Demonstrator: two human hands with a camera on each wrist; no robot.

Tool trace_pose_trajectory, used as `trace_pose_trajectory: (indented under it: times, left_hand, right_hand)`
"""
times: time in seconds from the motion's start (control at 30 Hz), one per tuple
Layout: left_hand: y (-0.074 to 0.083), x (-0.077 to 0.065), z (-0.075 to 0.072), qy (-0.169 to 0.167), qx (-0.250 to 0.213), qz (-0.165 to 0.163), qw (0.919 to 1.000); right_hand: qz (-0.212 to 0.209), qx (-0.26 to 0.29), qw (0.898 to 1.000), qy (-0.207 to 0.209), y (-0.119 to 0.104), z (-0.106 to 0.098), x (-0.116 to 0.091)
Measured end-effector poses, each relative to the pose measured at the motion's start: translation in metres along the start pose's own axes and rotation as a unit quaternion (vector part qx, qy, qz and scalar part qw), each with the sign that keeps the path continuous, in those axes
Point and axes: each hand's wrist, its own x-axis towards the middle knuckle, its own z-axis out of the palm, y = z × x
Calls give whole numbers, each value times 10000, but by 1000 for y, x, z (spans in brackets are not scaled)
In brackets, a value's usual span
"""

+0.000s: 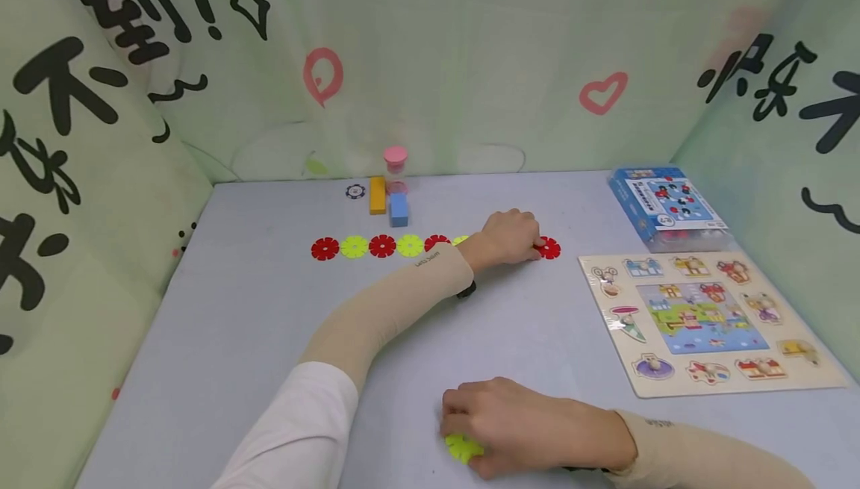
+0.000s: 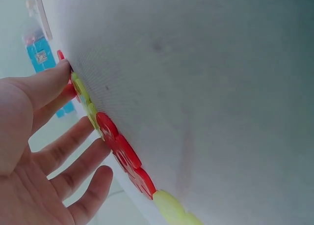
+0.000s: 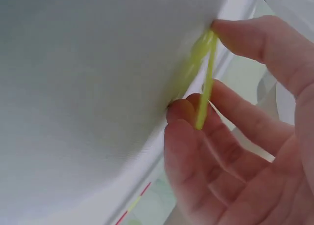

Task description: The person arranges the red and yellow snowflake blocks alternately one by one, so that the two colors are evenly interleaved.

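Observation:
A row of alternating red and yellow-green snowflake discs (image 1: 382,245) lies across the table. At its right end, my left hand (image 1: 504,237) pinches the edge of a red snowflake disc (image 1: 549,248) between thumb and index finger, while the other fingers spread along the row in the left wrist view. The wrist and hand cover part of the row in the head view. Nearer the front, my right hand (image 1: 513,425) holds a yellow-green snowflake disc (image 1: 463,447). In the right wrist view this disc (image 3: 208,82) is tilted on edge, between thumb and fingertips, close over the table.
Behind the row stand a yellow block (image 1: 378,195), a blue block (image 1: 399,210) and a pink-capped clear container (image 1: 396,160), with a patterned round chip (image 1: 355,191) beside them. On the right lie a blue box (image 1: 665,201) and a wooden picture board (image 1: 608,280).

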Motion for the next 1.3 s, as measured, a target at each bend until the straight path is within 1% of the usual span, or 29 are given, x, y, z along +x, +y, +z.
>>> trace_pose_trajectory:
  times: [0.13,0.23,0.3,0.37,0.43,0.5,0.57,0.6,0.67,0.7,0.77,0.83,0.9,1.0,1.07,1.13,1.23,1.3]
  left_hand:
    - [-3,0,0,83,-123,-63,9999]
    - [-4,0,0,140,-213,-60,9997]
    - [-5,0,2,139,-262,-63,9995]
    - [-5,0,2,155,-301,-63,9994]
    - [-6,1,2,174,-346,-75,9992]
    - [-7,1,2,206,-344,-84,9992]
    - [-8,0,2,251,-299,-89,9992]
    - [-8,0,3,258,-281,-90,9992]
    - [-8,0,3,247,-246,-100,9993]
    - [-7,0,3,218,-245,-124,9994]
    - [-7,0,4,170,-250,-154,9994]
    - [-6,-1,4,110,-250,-192,9994]
    - [-5,-1,4,86,-237,-210,9995]
    - [-2,-1,3,81,-174,-163,9997]
    - [-1,-1,4,67,-136,-134,9998]
    - [1,-1,4,34,-92,-75,9999]
    - [3,-2,3,-10,-63,-25,10000]
    - [3,-3,1,-12,-36,-21,10000]
  right_hand:
    - [-110,-101,9995,271,0,1,0]
    - [-109,-219,9988,418,3,1,-3]
    - [-5,-72,9990,438,7,-1,-7]
    - [186,226,9985,457,14,-5,-13]
    - [518,603,9955,514,24,-13,-21]
    - [931,901,9894,651,41,-24,-32]
    - [1363,936,9818,929,66,-37,-47]
    - [1627,935,9764,1069,81,-44,-55]
    - [2166,754,9637,1365,113,-57,-74]
    - [2485,636,9552,1473,129,-62,-83]
    - [3106,428,9368,1553,159,-71,-99]
    - [3721,347,9166,1417,185,-75,-110]
    - [4148,333,9019,1161,204,-78,-115]
    - [4509,386,8879,821,226,-77,-118]
    - [4566,397,8865,642,235,-75,-117]
    - [4625,536,8837,477,239,-72,-115]
    - [4676,739,8805,241,239,-69,-111]
    - [4672,794,8804,157,237,-69,-109]
